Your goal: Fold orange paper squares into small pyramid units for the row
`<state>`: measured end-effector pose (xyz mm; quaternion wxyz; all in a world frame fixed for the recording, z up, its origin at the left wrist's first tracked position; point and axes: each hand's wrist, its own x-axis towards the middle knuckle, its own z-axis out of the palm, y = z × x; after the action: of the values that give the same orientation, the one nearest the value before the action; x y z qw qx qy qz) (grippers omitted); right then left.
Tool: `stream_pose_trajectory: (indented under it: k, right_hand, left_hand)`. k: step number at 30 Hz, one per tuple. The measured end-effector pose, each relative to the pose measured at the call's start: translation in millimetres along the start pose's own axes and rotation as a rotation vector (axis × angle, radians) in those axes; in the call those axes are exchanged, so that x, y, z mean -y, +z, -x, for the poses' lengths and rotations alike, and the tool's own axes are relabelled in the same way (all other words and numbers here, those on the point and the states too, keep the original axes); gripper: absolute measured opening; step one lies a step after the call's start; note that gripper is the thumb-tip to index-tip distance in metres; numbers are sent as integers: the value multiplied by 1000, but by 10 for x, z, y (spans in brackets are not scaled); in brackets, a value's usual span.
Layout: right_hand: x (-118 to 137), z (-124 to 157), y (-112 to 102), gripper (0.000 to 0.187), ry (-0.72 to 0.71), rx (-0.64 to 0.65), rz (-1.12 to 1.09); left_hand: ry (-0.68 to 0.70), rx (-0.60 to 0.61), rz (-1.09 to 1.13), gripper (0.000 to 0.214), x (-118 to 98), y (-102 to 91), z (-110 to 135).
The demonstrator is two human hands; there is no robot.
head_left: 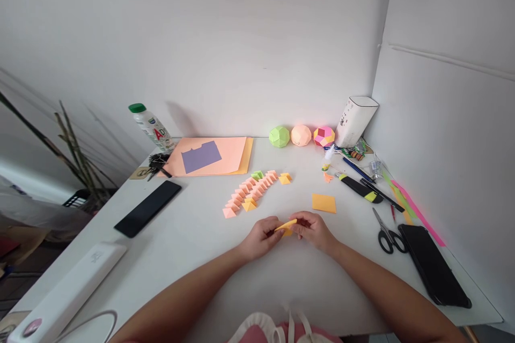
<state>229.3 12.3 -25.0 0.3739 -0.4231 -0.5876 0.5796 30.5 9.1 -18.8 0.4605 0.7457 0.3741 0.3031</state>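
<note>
Between my two hands is a small folded piece of orange paper (286, 226). My left hand (260, 237) pinches its left side, and my right hand (315, 231) grips the right side, fingers closed. Just beyond my right hand lies a flat orange paper square (324, 203). Ahead and to the left, several folded peach paper units (253, 187) stand in two slanting rows, with green units (257, 175) at the far end and orange ones (249, 204) near the front. Another orange folded unit (285, 178) sits apart to their right.
Three paper balls, green (279, 136), peach (301, 135) and multicoloured (324, 136), rest by the wall. Scissors (388, 236), a cutter (360, 188) and a black phone (434, 265) lie right. Leftward are peach sheets (173, 163), a dark phone (148, 209), a bottle (153, 127) and a white device (72, 292).
</note>
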Motion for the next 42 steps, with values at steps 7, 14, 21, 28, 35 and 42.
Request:
stream_pose_trajectory:
  k: [7,14,21,28,35,42]
  right_hand:
    - [-29,-5,-10,26,-11,19,5]
    - [49,-4,-4,25,6,11,17]
    - [83,1,6,22,-8,8,27]
    - [104,4,2,22,-2,6,46]
    - [61,0,-12,22,25,-21,31]
    - [54,-13,-14,22,30,-31,-19]
  left_hand:
    - [17,-7,52,30,23,27,-1]
    - [22,16,8,33,45,24,5]
    - [34,-1,-32,37,56,31,0]
    - [21,-13,19,39,41,28,1]
    - [33,-14,-8,37,34,21,5]
    - [25,12,-44,34,33,15,0]
